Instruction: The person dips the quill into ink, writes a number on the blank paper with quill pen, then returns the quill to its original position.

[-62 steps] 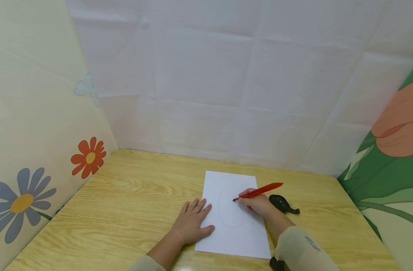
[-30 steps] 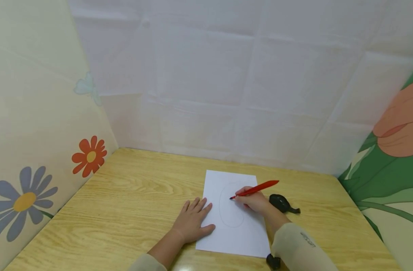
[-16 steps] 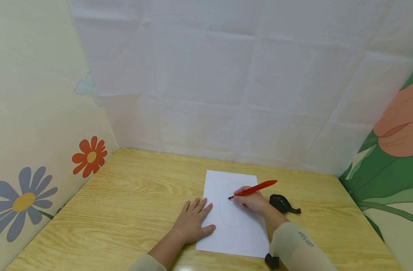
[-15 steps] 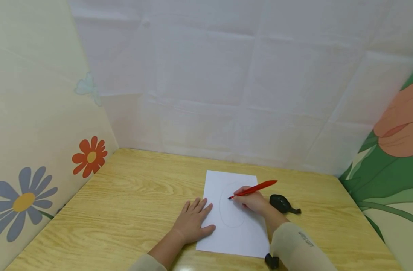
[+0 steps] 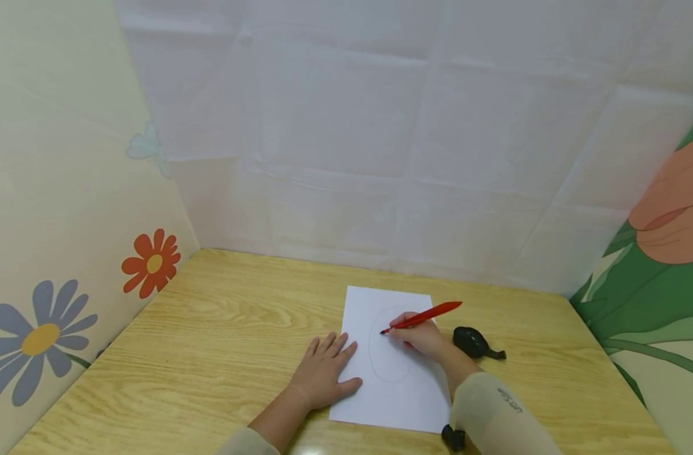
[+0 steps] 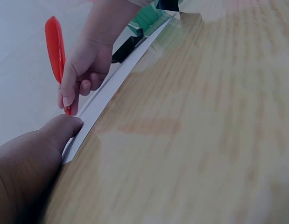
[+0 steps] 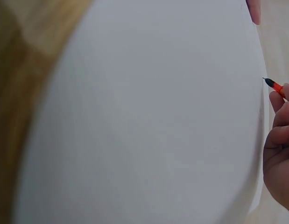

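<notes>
A white sheet of paper [image 5: 391,404] lies on the wooden table, with a thin oval outline drawn on it. My right hand [image 5: 420,335] pinches a red pen [image 5: 431,314], its dark tip at the paper inside the oval near the left line. The same pen [image 6: 54,49] stands slanted in the left wrist view, and its tip [image 7: 269,82] shows at the right edge of the right wrist view. My left hand [image 5: 323,373] lies flat with spread fingers across the paper's left edge.
A black rounded object with a short tail [image 5: 472,342] sits right of the paper. Another small black thing [image 5: 453,437] is near the paper's lower right corner, partly beneath the sleeve. A white sheet [image 5: 335,126] hangs behind the table [image 5: 210,341]; flower-printed panels flank it.
The right hand and pen have shifted slightly left across the paper, the tip moving toward the oval's left line. The left hand has stayed in place.
</notes>
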`<state>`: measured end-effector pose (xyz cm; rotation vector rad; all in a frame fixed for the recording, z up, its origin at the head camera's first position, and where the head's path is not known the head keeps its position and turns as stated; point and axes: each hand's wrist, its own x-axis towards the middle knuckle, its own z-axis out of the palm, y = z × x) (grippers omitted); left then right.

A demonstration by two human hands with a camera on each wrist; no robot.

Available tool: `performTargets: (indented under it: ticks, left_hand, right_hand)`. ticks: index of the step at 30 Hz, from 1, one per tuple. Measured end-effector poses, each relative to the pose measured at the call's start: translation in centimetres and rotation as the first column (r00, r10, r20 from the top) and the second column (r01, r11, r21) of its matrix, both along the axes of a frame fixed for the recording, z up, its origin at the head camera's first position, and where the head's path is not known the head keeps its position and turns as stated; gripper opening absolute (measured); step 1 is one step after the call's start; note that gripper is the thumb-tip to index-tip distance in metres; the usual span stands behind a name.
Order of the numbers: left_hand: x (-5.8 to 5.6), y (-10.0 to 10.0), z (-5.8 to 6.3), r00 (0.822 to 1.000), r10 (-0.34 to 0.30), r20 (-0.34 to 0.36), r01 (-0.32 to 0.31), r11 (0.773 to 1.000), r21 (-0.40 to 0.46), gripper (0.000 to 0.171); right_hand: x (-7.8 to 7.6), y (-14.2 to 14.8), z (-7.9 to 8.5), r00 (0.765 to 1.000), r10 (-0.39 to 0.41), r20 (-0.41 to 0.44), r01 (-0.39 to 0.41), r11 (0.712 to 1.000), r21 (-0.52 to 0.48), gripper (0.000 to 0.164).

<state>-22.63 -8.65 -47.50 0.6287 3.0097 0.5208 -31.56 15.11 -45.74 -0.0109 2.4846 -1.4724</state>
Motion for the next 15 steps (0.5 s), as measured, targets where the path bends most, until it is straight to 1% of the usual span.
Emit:
performTargets:
  ticks: [8,15]
  left_hand:
    - [0.03,0.04,0.05,1.000,0.002,0.017,-0.002,1.000,-0.003,0.073]
    - [0.02,0.01,-0.08,1.000,0.005,0.004,-0.005,1.000,-0.005,0.073]
  right_hand:
    - [-0.03,-0.40,-0.06,1.000,0.001,-0.005,-0.001,1.000,-0.015,0.016]
    - [-0.27,-0.62,-0.21,1.000,0.015,-0.022,-0.015,0.999,-0.029,0.016]
